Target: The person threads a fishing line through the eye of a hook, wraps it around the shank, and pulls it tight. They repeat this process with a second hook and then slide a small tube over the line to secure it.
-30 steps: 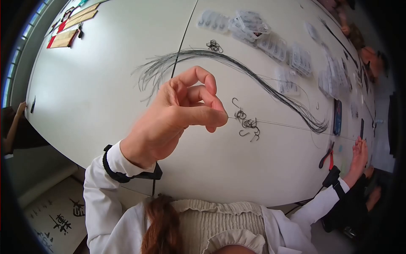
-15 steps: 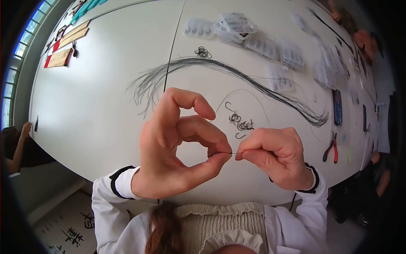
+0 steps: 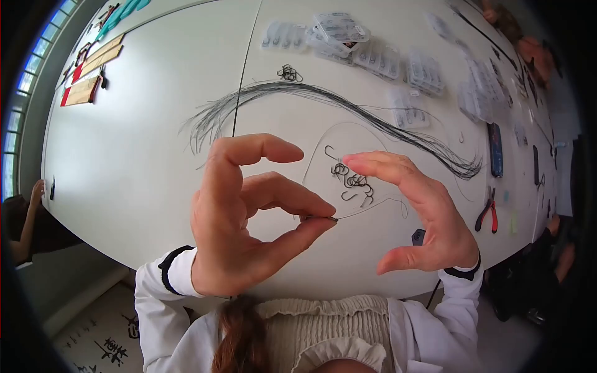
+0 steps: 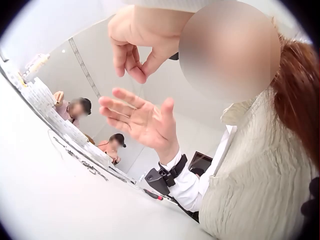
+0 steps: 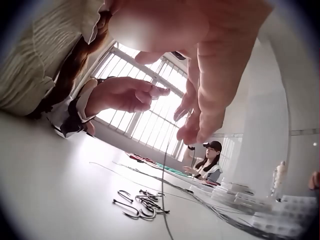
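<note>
My left hand [image 3: 233, 227] pinches a dark fish hook [image 3: 336, 219] between thumb and index finger; most of the hook is hidden by the fingertips. A thin fishing line [image 3: 373, 209] runs from that pinch and loops over the table to the right. Beside it my right hand [image 3: 432, 214] is spread, thumb apart from the fingers, holding nothing. In the left wrist view its palm [image 4: 145, 125] faces the left fingertips. Behind the hands lies a small pile of fish hooks [image 3: 354, 180], also seen in the right wrist view as loose dark hooks [image 5: 145, 202].
A long bundle of dark line [image 3: 323, 90] curves across the white table [image 3: 143, 161]. Clear hook boxes [image 3: 376, 59] are stacked behind it, near a second hook pile [image 3: 290, 73]. Red-handled pliers [image 3: 487, 211] lie at right. Other people sit around the table.
The right hand came in from far right to the left fingertips, pinched there, then opened and drew back. The line, stretched taut earlier, now lies in a loose loop. The left hand keeps its pinch.
</note>
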`<move>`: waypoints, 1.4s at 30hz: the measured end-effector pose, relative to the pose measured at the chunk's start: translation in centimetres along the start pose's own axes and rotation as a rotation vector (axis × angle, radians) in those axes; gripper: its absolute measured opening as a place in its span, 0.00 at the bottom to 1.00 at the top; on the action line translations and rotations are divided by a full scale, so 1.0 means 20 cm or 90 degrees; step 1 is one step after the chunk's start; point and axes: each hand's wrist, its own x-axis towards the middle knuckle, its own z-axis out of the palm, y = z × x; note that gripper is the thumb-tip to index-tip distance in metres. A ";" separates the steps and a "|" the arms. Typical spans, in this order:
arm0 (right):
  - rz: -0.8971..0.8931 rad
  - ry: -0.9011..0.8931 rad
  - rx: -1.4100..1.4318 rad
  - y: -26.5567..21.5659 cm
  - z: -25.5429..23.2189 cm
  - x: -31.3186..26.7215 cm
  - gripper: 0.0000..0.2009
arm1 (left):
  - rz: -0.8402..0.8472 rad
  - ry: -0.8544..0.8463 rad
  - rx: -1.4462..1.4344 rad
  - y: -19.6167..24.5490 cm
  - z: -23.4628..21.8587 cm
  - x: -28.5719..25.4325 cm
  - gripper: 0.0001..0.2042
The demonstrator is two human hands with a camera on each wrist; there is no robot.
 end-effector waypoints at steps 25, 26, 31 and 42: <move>0.348 0.115 0.390 -0.06 0.13 0.05 0.01 | -0.155 -0.091 -0.070 -0.01 -0.03 0.03 0.07; 0.350 0.114 0.390 -0.05 0.14 0.05 0.01 | -0.191 -0.091 -0.144 -0.01 -0.03 0.03 0.07; 0.312 0.161 0.344 -0.04 0.14 0.04 0.02 | -0.276 -0.075 -0.303 -0.02 -0.04 0.04 0.09; 0.334 0.129 0.413 -0.04 0.13 0.05 0.02 | -0.236 -0.144 -0.215 -0.03 -0.05 0.05 0.09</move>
